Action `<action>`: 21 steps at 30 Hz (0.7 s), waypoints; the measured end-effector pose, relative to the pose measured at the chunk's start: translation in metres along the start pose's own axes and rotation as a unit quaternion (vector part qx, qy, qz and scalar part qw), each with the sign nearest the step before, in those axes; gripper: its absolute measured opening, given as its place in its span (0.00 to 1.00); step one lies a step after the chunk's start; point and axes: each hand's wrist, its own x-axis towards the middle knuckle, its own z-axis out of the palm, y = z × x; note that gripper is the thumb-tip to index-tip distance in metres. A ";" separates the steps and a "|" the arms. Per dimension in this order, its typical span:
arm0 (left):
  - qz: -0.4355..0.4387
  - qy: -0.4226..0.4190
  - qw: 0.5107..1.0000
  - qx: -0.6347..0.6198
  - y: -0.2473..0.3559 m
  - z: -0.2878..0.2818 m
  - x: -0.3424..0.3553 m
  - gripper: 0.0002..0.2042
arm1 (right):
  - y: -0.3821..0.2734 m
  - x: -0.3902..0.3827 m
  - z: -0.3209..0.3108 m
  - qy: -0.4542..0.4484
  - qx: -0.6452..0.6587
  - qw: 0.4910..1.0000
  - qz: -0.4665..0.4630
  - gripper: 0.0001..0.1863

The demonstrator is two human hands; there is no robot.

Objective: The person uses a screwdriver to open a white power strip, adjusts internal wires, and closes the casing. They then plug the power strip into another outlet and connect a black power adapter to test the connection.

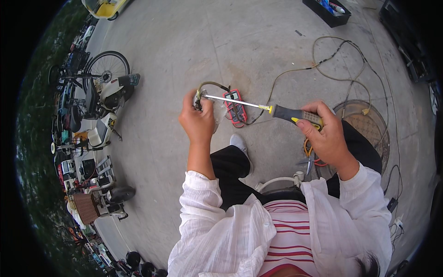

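My right hand (326, 134) is wrapped round the black and yellow handle of a long screwdriver (286, 112). Its shaft points left, and the tip reaches the fingers of my left hand (197, 115). Those fingers pinch the end of a cable (213, 83), where a small dark part shows between them. My fingers partly hide that part, so I cannot tell its kind or whether the tip touches it. Below the shaft, a red multimeter (236, 108) lies on the ground with cable across it. Cutters with orange-red handles (309, 157) lie under my right wrist.
The yellowish cable (315, 67) loops over the concrete at the right, past a round manhole cover (369, 124). A black bin (328, 13) stands at the far right. Parked electric bikes (108, 90) line the left. My shoe (238, 144) is just below the multimeter.
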 end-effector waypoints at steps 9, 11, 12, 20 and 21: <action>-0.010 -0.003 1.000 0.004 0.005 0.002 -0.001 0.12 | 0.002 0.000 0.008 0.038 0.078 0.996 -0.014 0.16; -0.007 -0.003 1.000 0.003 0.004 0.001 0.001 0.13 | 0.001 -0.001 0.009 0.035 0.001 0.998 -0.057 0.18; -0.003 -0.006 1.000 0.009 0.002 0.000 0.002 0.13 | 0.000 -0.003 0.006 0.015 -0.038 0.998 -0.042 0.20; -0.016 -0.024 1.000 0.001 -0.002 0.004 -0.001 0.13 | 0.000 0.001 0.007 0.053 0.061 0.997 -0.011 0.14; -0.007 -0.020 1.000 0.003 -0.002 0.004 -0.001 0.13 | 0.003 0.001 0.011 0.081 -0.005 0.993 -0.080 0.15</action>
